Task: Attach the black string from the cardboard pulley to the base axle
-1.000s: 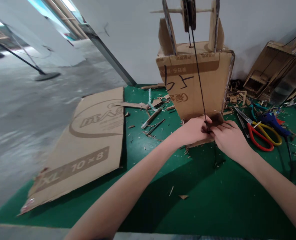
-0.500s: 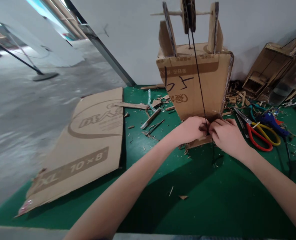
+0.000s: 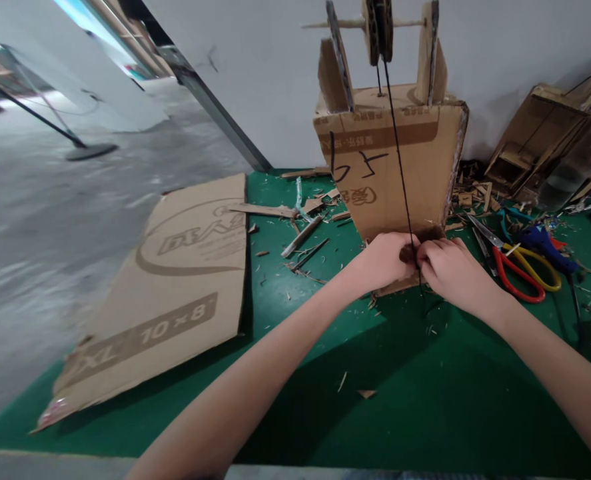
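A tall cardboard tower point(image 3: 375, 173) stands on the green mat point(image 3: 425, 400), with a spool on a wooden axle point(image 3: 378, 27) at its top. A black string point(image 3: 400, 167) runs from the spool down the tower's front to my hands. My left hand point(image 3: 382, 261) and my right hand point(image 3: 450, 270) meet at the tower's base, both pinched shut around the string's lower end. A small cardboard piece point(image 3: 395, 287) lies under them. The string's loose tail point(image 3: 428, 303) trails onto the mat below my right hand.
A large flat cardboard sheet point(image 3: 175, 287) lies at the left. Red-and-yellow scissors point(image 3: 520, 270) and a blue tool point(image 3: 545, 243) rest at the right. Cardboard scraps point(image 3: 305, 230) litter the mat behind. More cardboard models point(image 3: 540, 140) lean against the white wall.
My hands have shifted slightly up and closer together at the tower's base, still pinching the string; its tail on the mat has moved a little.
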`<state>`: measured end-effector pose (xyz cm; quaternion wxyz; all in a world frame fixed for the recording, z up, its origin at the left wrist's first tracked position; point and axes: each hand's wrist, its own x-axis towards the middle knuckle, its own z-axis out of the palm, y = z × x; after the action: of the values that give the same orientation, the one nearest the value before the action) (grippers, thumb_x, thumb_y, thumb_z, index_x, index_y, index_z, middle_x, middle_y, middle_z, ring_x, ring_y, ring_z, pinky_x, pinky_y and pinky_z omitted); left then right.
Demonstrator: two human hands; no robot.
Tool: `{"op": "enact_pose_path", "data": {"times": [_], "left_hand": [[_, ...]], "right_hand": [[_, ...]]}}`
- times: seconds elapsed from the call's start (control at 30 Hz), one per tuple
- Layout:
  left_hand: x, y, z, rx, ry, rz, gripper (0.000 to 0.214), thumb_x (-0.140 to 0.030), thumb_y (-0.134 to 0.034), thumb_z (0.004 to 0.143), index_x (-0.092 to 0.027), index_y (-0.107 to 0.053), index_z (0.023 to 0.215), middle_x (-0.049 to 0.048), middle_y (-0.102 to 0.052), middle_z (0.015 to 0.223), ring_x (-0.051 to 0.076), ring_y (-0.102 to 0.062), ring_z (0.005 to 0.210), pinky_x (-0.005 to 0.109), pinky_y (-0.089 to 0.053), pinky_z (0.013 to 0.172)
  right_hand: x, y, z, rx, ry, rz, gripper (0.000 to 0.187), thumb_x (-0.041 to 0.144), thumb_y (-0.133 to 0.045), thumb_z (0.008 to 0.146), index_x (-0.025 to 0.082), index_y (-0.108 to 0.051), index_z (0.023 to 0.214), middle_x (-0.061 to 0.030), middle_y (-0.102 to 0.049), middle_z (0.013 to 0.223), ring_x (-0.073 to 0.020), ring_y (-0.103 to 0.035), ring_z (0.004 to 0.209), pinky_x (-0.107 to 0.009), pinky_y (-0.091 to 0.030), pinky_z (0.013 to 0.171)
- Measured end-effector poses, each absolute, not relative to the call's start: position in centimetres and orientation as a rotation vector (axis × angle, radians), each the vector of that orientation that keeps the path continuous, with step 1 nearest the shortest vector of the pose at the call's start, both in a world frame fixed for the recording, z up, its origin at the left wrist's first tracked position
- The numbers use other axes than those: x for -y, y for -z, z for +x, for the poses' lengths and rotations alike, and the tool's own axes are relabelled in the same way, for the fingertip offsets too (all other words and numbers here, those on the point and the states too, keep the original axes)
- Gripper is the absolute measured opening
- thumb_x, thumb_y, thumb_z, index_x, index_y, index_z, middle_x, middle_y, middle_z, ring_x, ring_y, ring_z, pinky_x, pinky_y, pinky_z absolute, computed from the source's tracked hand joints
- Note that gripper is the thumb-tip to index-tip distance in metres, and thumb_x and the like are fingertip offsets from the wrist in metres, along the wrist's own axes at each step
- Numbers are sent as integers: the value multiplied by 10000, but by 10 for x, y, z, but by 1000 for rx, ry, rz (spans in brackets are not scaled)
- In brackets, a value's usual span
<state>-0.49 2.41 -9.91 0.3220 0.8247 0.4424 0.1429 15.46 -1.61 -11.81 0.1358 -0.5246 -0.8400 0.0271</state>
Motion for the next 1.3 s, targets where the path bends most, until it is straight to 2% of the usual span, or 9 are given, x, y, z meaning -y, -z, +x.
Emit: {"op": "enact_pose_path", "data": {"times": [0.17, 0.37, 0.5, 0.6, 0.8, 0.97, 1.1, 1.23, 1.3], "left_hand": [[-24, 101, -5, -1149, -399, 2187, 314, -96, -582, 640, -158, -625, 945, 21, -692, 843, 166, -629, 769, 260, -463, 666], [-23, 100, -6, -1080, -355, 2139, 306, -74, -549, 670, -157, -609, 959, 18, -690, 821, 147, -635, 746, 243, -469, 663], [-24, 102, -5, -1063, -323, 2203, 235, -90, -528, 691, -171, -663, 865, 1, -692, 779, 132, -616, 703, 229, -448, 637], [-26, 105, -4, -1101, -311, 2291, 229, -110, -506, 712, -197, -703, 790, -9, -697, 761, 131, -602, 680, 233, -433, 623], [-23, 102, -3, -1140, -269, 2354, 183, -130, -510, 717, -183, -681, 756, 2, -678, 721, 118, -561, 612, 241, -422, 620], [-21, 93, -4, -1078, -201, 2325, 158, -155, -530, 699, -178, -651, 798, 2, -650, 694, 119, -532, 589, 237, -377, 553], [-23, 92, -5, -1111, -154, 2298, 158, -173, -553, 706, -178, -658, 824, 4, -658, 702, 129, -556, 615, 239, -392, 566], [-26, 97, -7, -1091, -173, 2286, 133, -217, -559, 772, -175, -656, 853, 21, -693, 779, 144, -608, 682, 238, -417, 602], [-27, 99, -7, -1124, -166, 2300, 141, -253, -561, 804, -171, -664, 853, 31, -701, 799, 151, -624, 705, 242, -422, 619]], "right_hand": [[21, 112, 153, 2430, -191, -1526, 214, 112, -456, 841, 131, -548, 1033, -101, -684, 912, -225, -612, 876, -359, -387, 802], [34, 112, 152, 2272, -395, -1636, 180, 149, -507, 812, 172, -539, 987, -66, -680, 833, -185, -625, 710, -290, -411, 608], [42, 118, 151, 2046, -627, -1650, 242, 138, -525, 775, 175, -556, 1012, -27, -664, 738, -139, -578, 574, -253, -385, 522], [48, 118, 152, 1986, -685, -1637, 202, 116, -509, 745, 172, -595, 919, -6, -632, 655, -125, -542, 534, -243, -354, 496], [52, 104, 156, 2010, -683, -1702, 100, 176, -486, 760, 215, -511, 672, 23, -545, 587, -123, -459, 541, -258, -302, 514], [49, 102, 162, 1945, -711, -1562, 172, 214, -428, 800, 209, -436, 628, -13, -549, 738, -152, -507, 691, -274, -364, 601], [47, 106, 167, 1780, -618, -1399, 254, 238, -483, 819, 205, -389, 585, -30, -573, 796, -167, -530, 786, -292, -396, 696], [50, 103, 173, 1718, -700, -1401, 391, 339, -474, 889, 213, -332, 547, 30, -411, 537, -107, -393, 526, -255, -301, 516], [51, 100, 177, 1828, -834, -1424, 433, 367, -459, 904, 214, -278, 542, 51, -306, 498, -89, -310, 476, -251, -249, 474]]}}
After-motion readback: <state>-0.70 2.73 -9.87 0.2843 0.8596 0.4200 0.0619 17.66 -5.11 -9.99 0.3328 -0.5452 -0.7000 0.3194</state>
